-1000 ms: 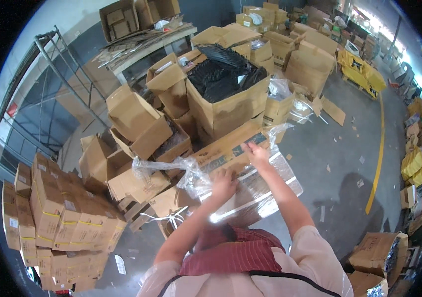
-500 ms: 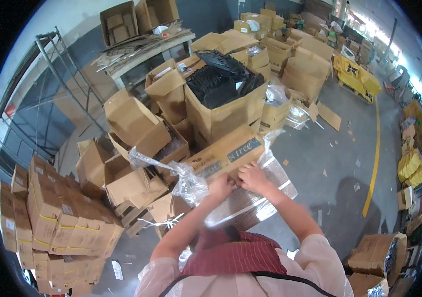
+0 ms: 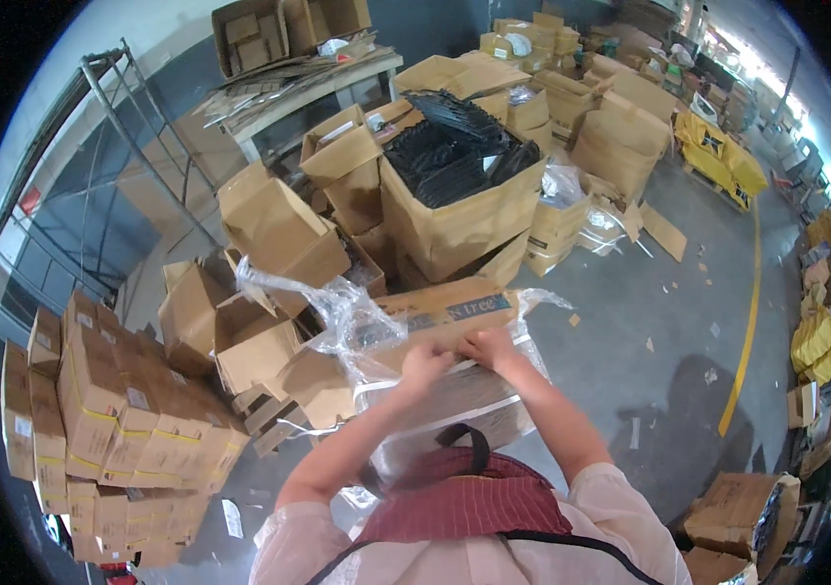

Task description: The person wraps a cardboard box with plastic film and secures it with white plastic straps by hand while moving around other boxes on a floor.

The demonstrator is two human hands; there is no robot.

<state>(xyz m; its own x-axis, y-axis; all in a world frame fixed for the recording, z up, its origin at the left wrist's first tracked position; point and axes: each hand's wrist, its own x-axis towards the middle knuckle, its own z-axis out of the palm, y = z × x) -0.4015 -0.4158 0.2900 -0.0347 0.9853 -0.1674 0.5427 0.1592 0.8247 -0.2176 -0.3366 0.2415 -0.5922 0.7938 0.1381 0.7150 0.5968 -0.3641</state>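
Observation:
A long brown carton [image 3: 435, 294], partly covered in clear plastic film [image 3: 362, 314], lies right in front of me. Its bare cardboard side carries a dark printed band. On the side nearer to me, film and a white strap still cover it, while loose film bunches at its left end and trails off the right end. My left hand [image 3: 427, 364] is closed at the film's edge on the carton. Close beside it, my right hand [image 3: 490, 348] is closed too, fingers curled at the same edge. Both appear to grip the film; the fingertips are partly hidden.
Beyond the carton stands a large box [image 3: 464, 229] filled with black plastic. Open empty cartons [image 3: 274, 229] crowd the left, near stacked sealed cartons [image 3: 123, 419]. A metal frame [image 3: 142, 136] rises behind them. Yellow sacks [image 3: 718, 156] and a yellow floor line [image 3: 745, 341] are on the right.
The carton has tilted and shifted left, toward me, and both hands have moved left with it. Loose film at both ends has changed shape. The whole view has turned slightly.

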